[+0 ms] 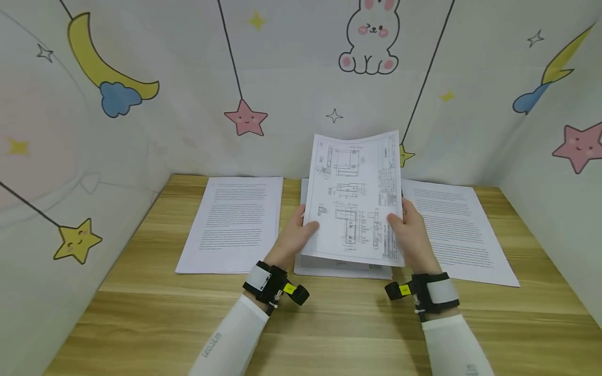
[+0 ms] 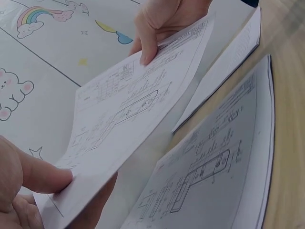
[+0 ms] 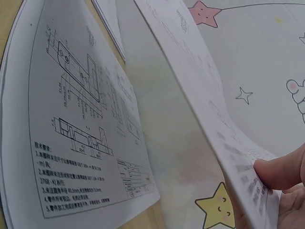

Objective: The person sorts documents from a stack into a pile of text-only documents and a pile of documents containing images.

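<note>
Both hands hold a sheet of paper (image 1: 350, 188) printed with technical drawings, lifted and tilted above the table. My left hand (image 1: 294, 236) pinches its left edge, thumb on the printed face. At the opposite edge my right hand (image 1: 414, 235) grips it the same way, as the left wrist view also shows. Below lies a paper stack (image 1: 343, 270), mostly hidden in the head view; in the right wrist view the top page of this stack (image 3: 86, 114) carries a similar drawing and lines of text. Whether more than one sheet is held, I cannot tell.
A stack of text pages (image 1: 235, 224) lies to the left, and another stack of text pages (image 1: 456, 230) to the right. They rest on a wood-grain table (image 1: 329, 324). A white cartoon-printed backdrop (image 1: 291, 57) rises behind and at both sides.
</note>
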Demonstrator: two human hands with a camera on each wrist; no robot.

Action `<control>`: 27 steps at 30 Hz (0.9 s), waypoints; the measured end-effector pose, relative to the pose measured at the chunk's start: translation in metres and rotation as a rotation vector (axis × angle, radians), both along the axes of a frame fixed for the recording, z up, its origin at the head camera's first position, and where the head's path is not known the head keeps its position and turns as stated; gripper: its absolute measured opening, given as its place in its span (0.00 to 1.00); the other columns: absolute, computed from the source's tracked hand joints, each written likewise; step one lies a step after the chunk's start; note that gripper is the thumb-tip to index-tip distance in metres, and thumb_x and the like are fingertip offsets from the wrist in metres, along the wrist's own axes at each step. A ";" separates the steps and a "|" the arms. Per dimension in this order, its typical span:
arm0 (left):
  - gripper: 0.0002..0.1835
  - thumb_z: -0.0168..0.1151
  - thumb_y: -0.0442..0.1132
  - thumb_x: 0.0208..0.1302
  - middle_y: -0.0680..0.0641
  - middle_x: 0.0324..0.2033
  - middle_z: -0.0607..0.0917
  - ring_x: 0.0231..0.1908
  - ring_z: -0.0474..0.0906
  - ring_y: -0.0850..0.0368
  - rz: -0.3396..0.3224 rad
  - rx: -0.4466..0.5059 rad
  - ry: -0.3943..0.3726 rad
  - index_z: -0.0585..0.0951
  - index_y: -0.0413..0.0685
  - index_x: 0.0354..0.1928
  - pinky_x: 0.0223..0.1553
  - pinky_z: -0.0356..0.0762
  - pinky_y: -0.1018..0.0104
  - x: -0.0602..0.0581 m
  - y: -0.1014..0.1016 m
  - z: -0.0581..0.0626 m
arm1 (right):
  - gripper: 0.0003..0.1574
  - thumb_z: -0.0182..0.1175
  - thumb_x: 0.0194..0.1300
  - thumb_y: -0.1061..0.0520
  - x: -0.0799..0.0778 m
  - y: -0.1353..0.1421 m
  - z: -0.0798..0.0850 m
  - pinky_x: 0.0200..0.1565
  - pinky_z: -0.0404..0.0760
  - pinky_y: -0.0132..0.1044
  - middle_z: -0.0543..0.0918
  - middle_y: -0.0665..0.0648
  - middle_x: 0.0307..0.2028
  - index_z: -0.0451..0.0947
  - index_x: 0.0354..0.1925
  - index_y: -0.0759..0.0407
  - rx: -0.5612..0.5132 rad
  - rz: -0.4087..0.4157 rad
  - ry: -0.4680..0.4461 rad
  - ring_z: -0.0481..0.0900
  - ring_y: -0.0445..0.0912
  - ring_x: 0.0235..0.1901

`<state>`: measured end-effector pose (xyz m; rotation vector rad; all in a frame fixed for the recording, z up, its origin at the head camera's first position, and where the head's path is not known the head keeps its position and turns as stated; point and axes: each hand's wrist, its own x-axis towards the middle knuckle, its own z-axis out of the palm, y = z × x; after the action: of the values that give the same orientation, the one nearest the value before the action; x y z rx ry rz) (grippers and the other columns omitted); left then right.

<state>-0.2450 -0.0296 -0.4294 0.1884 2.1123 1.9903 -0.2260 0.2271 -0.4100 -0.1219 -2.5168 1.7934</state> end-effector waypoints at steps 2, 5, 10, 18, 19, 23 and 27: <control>0.30 0.48 0.34 0.72 0.42 0.63 0.77 0.56 0.76 0.51 0.022 -0.016 0.019 0.58 0.50 0.74 0.54 0.74 0.59 -0.002 -0.003 0.000 | 0.35 0.41 0.79 0.56 0.000 -0.005 -0.002 0.39 0.85 0.32 0.76 0.68 0.60 0.46 0.78 0.56 0.016 0.004 0.003 0.84 0.48 0.45; 0.33 0.47 0.30 0.68 0.43 0.66 0.73 0.62 0.71 0.49 0.058 -0.016 0.027 0.55 0.49 0.75 0.63 0.69 0.52 -0.004 -0.005 -0.002 | 0.32 0.41 0.79 0.56 -0.001 -0.013 -0.007 0.36 0.85 0.32 0.78 0.69 0.56 0.51 0.76 0.60 0.054 -0.002 -0.002 0.85 0.50 0.44; 0.37 0.47 0.25 0.65 0.42 0.67 0.71 0.66 0.68 0.47 0.072 -0.036 0.004 0.52 0.49 0.75 0.70 0.63 0.47 -0.006 -0.007 -0.007 | 0.30 0.41 0.78 0.57 -0.005 -0.018 -0.016 0.37 0.83 0.31 0.78 0.67 0.56 0.56 0.74 0.63 0.096 -0.021 -0.039 0.82 0.51 0.44; 0.41 0.51 0.26 0.64 0.40 0.65 0.73 0.59 0.73 0.47 -0.018 -0.214 -0.057 0.49 0.49 0.78 0.57 0.73 0.56 -0.008 -0.008 -0.017 | 0.32 0.44 0.76 0.60 -0.010 -0.020 -0.025 0.51 0.81 0.46 0.73 0.67 0.65 0.57 0.75 0.63 0.249 -0.026 -0.107 0.79 0.57 0.54; 0.42 0.50 0.26 0.64 0.40 0.66 0.72 0.60 0.73 0.47 -0.021 -0.231 -0.054 0.49 0.49 0.78 0.58 0.73 0.55 -0.007 -0.009 -0.017 | 0.32 0.45 0.76 0.60 -0.010 -0.020 -0.026 0.51 0.81 0.46 0.73 0.67 0.66 0.56 0.75 0.63 0.268 -0.018 -0.113 0.79 0.56 0.54; 0.41 0.50 0.27 0.65 0.38 0.70 0.68 0.64 0.71 0.45 -0.008 -0.310 -0.038 0.49 0.47 0.78 0.64 0.70 0.47 -0.006 -0.011 -0.017 | 0.31 0.47 0.75 0.58 -0.011 -0.020 -0.030 0.45 0.80 0.41 0.77 0.67 0.60 0.60 0.73 0.63 0.311 0.006 -0.147 0.80 0.55 0.49; 0.40 0.53 0.29 0.65 0.37 0.67 0.72 0.60 0.74 0.45 -0.008 -0.421 -0.006 0.51 0.43 0.78 0.62 0.74 0.48 -0.006 -0.012 -0.020 | 0.29 0.49 0.75 0.58 -0.013 -0.018 -0.036 0.40 0.78 0.36 0.80 0.68 0.54 0.64 0.70 0.65 0.336 0.001 -0.148 0.80 0.53 0.44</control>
<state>-0.2510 -0.0411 -0.4494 0.1153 2.4579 1.4903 -0.2389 0.2087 -0.4462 -0.2458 -2.8777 1.3802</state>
